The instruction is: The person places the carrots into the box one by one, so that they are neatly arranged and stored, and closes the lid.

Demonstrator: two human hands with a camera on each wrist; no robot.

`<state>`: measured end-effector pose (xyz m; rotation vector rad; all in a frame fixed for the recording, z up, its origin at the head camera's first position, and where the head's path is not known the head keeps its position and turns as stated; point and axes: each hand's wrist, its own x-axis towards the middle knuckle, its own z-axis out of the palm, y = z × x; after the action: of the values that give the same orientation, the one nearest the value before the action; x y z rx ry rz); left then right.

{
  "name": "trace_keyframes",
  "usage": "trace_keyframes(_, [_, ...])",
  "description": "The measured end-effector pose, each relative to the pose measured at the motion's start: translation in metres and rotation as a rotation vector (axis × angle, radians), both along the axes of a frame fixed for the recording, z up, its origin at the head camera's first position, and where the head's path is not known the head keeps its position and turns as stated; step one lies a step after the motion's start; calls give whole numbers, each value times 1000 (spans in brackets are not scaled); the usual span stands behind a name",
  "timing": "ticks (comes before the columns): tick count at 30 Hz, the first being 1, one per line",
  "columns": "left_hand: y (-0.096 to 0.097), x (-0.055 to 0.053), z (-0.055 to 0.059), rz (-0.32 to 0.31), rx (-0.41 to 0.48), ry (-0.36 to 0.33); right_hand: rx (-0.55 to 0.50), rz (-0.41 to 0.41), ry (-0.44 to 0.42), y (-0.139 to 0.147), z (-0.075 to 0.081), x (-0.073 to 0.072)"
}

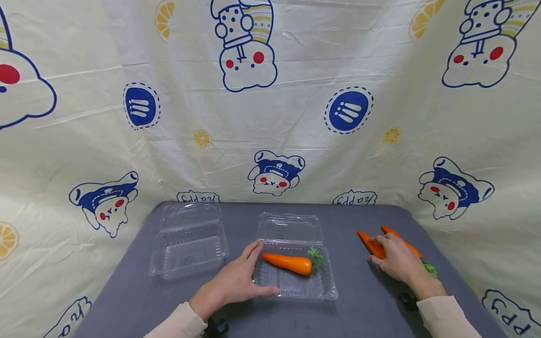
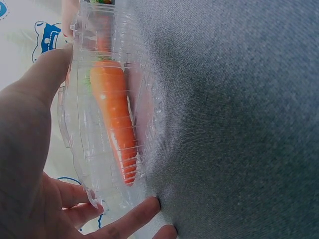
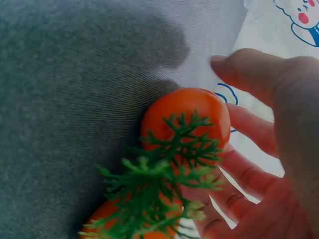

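Left hand [image 1: 236,279] splayed wide, touching the clear container [image 1: 296,290] under one carrot [image 1: 289,264]! Right hand [image 1: 399,263], thumb and fingers parted, reaches two more carrots [image 1: 372,245], gripping neither!

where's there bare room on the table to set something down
One bare patch of grey tabletop lies between the clear plastic box holding an orange carrot and the right hand; another, front left, between the empty clear plastic box and the left cream sleeve. Crowded: around two orange carrots under the right hand, and between the boxes, where the left hand sits.
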<state>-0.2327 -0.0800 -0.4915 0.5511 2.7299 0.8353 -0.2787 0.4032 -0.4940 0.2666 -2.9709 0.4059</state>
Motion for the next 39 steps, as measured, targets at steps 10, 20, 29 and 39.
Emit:
trace_keyframes(10, [-1,0,0,-5,-9,7,-14,1,-41,-2,-4,-3])
trace_keyframes(20, [-1,0,-1,-5,-6,6,-12,-32,-93,-6,-1,-5])
trace_keyframes(29, [-2,-2,0,-16,-16,8,-43,-44,-77,-9,-3,-2])
trace_keyframes(39, [-2,0,1,-20,-19,17,-63,-11,-39,-19,3,0])
